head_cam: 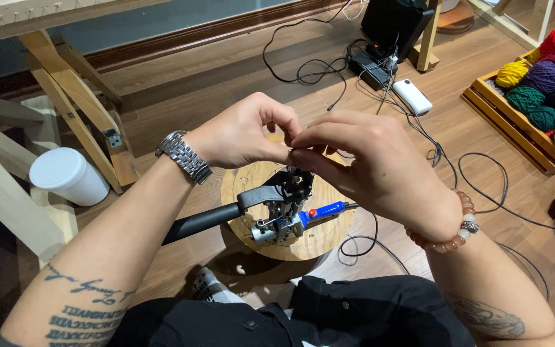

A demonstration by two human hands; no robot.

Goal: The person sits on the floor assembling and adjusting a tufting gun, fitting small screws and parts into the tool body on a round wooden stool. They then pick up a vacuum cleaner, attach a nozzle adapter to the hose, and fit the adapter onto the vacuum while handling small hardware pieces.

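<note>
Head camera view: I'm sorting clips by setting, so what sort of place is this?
Probably a home craft workshop for yarn or tufting work. A wooden crate of yarn balls sits on the wood floor, a wooden frame stands at left, and both hands work over a handheld power tool on a round stool.

Tufting gun on round stool (yarn crate right)

A brown wooden plank floor is seen throughout, bordered at the top by a dark wooden skirting board under a grey-blue wall. Pale timber frame legs are set at the left, with a white tub beside them. Black cables are strewn across the boards. A wooden crate of coloured yarn balls is placed at the right; what may be a black speaker stands at the top.
</note>
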